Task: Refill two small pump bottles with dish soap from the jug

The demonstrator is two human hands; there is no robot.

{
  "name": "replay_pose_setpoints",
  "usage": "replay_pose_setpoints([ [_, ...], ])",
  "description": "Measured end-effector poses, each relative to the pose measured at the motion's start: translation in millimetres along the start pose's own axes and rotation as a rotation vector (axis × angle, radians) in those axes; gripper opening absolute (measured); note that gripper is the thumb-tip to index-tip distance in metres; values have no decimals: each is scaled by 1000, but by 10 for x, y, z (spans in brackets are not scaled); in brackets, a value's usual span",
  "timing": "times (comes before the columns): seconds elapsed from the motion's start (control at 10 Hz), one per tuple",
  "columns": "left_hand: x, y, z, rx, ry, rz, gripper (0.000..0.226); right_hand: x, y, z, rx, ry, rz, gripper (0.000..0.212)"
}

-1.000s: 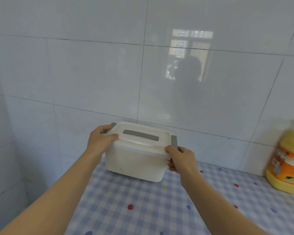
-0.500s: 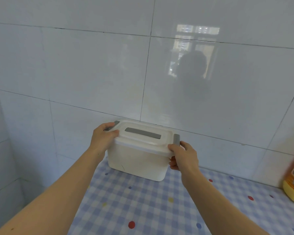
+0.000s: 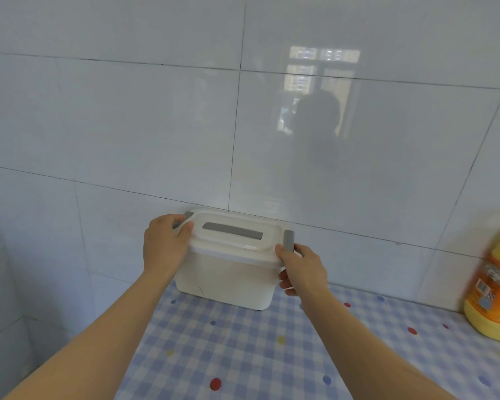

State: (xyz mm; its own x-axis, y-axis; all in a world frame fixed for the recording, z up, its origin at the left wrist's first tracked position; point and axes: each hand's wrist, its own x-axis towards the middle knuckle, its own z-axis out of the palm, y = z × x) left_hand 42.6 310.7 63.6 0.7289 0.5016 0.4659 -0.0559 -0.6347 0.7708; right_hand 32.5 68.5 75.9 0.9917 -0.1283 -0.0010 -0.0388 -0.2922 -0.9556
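Preparation, seemingly — left hand [image 3: 166,246] and right hand [image 3: 302,269] grip the ends of the white box [image 3: 225,281]; unclipping its latches [image 3: 288,239] likely comes next.

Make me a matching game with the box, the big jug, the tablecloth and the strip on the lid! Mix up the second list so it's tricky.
Things:
1. box
2. jug
3. tablecloth
4. lid strip

Clues:
A. blue checks with coloured dots
B. grey, lying flat on top
C. yellow and orange, at the right edge of the view
D. white, gripped at its ends by the left hand and right hand

Pairs: 1-D, 2-C, 3-A, 4-B.
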Motion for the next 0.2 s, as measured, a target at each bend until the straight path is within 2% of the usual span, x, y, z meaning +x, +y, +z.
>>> replay_pose_setpoints([
  [0.1, -78, 32, 3, 81, 28, 69, 36, -54, 13, -46, -147, -50, 27, 51],
  [0.2, -203, 226, -23, 120, 12, 130, 38, -142, 1, -170, -137, -36, 55, 48],
])
